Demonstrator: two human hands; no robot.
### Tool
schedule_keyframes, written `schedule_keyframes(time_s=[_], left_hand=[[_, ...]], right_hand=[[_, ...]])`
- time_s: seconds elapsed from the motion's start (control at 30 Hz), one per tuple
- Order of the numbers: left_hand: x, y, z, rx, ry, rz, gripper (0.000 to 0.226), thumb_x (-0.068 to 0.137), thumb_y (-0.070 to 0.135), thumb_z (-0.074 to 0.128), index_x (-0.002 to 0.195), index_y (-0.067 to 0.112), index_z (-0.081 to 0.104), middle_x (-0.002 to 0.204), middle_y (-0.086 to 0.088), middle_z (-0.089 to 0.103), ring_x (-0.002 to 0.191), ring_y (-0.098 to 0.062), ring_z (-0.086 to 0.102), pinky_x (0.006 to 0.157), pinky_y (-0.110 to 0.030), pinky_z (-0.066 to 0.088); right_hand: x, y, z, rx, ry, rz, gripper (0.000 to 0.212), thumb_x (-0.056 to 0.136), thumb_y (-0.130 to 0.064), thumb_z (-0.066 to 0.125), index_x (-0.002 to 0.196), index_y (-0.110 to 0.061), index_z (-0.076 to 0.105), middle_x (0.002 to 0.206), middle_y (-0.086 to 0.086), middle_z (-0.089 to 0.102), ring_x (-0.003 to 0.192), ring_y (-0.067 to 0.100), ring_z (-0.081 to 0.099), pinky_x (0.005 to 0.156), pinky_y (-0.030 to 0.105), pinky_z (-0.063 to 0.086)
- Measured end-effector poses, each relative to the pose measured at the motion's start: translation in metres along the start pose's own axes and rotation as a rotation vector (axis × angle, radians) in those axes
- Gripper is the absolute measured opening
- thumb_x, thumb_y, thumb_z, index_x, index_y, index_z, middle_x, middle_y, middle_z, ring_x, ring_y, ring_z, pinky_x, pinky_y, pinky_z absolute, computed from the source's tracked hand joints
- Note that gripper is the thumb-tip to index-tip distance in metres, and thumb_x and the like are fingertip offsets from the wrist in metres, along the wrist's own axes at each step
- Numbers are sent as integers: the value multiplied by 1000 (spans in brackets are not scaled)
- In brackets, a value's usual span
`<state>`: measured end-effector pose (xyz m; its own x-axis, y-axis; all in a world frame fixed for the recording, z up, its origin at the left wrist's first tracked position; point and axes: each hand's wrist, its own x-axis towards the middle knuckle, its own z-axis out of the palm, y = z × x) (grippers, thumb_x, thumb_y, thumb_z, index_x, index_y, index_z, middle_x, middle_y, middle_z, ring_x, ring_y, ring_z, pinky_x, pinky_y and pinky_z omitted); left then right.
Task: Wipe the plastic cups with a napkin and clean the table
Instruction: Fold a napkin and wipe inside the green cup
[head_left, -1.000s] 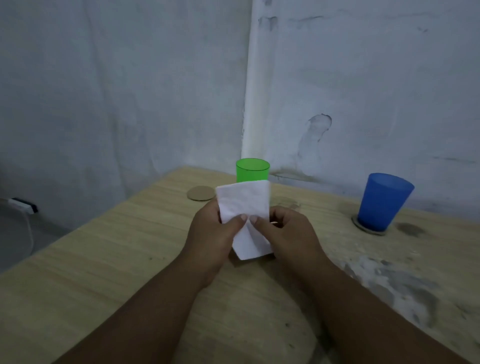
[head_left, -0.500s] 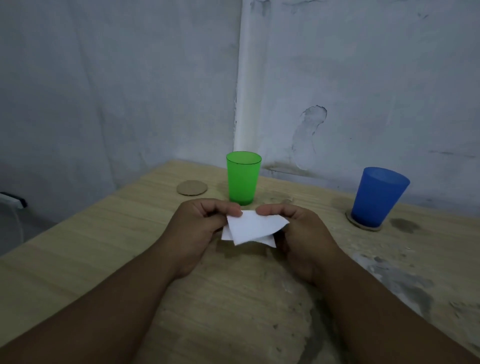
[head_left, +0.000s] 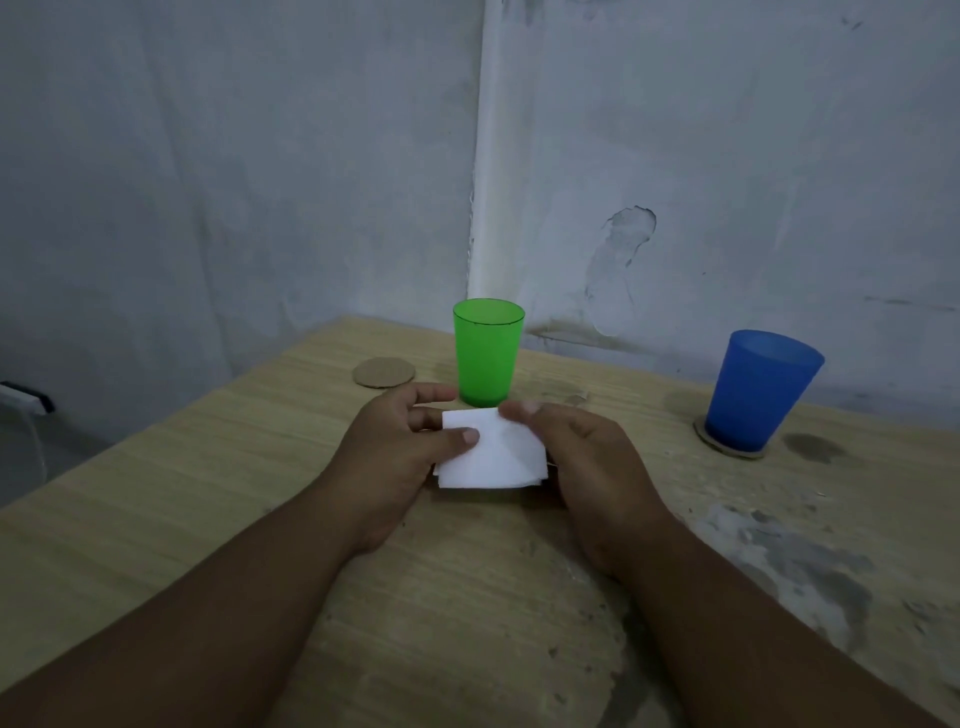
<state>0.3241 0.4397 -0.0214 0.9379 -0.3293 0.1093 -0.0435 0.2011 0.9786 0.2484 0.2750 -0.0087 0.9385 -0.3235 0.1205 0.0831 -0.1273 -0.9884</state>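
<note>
Napkin: a white folded napkin (head_left: 491, 453) held between both hands just above the table (head_left: 156, 519), a little nearer the camera than the green cup (head_left: 488, 351).
Napkin look: flat, roughly square, with layered edges showing along its lower side and a faint diagonal crease across the top face.
Left hand: the left hand (head_left: 400, 457) comes in from the lower left, thumb pressed on top of the napkin's left part, fingers curled under and behind it; closed on the napkin.
Right hand: the right hand (head_left: 587, 462) comes in from the lower right, back of the hand up, fingertips bent down onto the napkin's upper right edge; it also grips the napkin.
Hidden: the right side and underside of the napkin are covered by the hands; whether it touches the table cannot be told.
Green cup: translucent green plastic, upright, standing on the table near the wall corner, just behind the left hand's fingers.
Blue cup: 1 translucent blue cup (head_left: 761, 389), upright on a round coaster (head_left: 727, 449) at the right, well apart from the hands.
Bare coaster: 1 round cardboard coaster (head_left: 384, 372) lies flat just left of the green cup.
Table: pale wood grain, with grey smears and crumbs (head_left: 779, 545) on its right part.
</note>
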Motion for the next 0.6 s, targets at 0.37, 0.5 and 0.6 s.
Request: schedule_keyframes(time_s=[0.37,0.5,0.6], left_hand=[[-1,-6,9,77,94,134,17,86,12,75,102,13,71,91,-6,77,81,-15,72,67,-27,57],[9,1,16,88,209,114,55,72,36,83,120,22,60,98,8,70,85,0,66,70,-22,52],[25,4,18,193,252,136,67,72,26,89,128,22,52,115,3,62,107,-10,62,78,-22,49]], right_hand=[[5,4,-1,199,-70,83,23,81,-9,73,105,-9,74,96,9,78,92,27,74,82,42,60],[7,1,-4,254,189,48,12,87,-12,63,88,-18,73,84,-1,77,78,14,72,64,33,59],[10,-1,-13,-13,360,-67,18,89,-17,59,78,-31,61,83,-11,67,76,4,64,59,22,52]])
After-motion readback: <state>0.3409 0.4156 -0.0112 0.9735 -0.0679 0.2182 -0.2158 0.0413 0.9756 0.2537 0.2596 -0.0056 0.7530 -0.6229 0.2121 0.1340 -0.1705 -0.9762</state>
